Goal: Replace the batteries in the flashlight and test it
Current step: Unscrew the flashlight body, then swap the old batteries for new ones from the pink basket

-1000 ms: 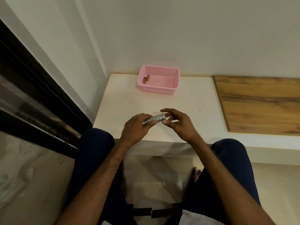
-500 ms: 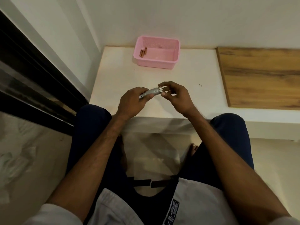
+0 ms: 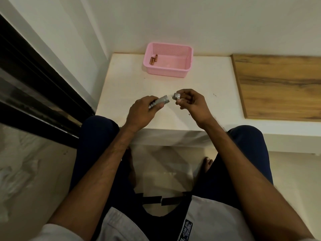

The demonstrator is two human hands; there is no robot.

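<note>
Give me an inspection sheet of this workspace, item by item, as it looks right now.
Surface: white ledge, a few dark specks.
Job's things: flashlight body and its end cap, separated and held apart; batteries lying at the left end of the pink basket.
Clutter: wooden board on the ledge's right part.
Grippers: left hand grips the flashlight body; right hand pinches the end cap.
Cables: nothing seen.
Surroundings: white wall behind, black frame at left.

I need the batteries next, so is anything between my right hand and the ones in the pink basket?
Nothing lies on the white ledge between the right hand and the pink basket. Only the basket's near wall stands before the batteries, so reach over it. The hand itself pinches the flashlight cap.
</note>
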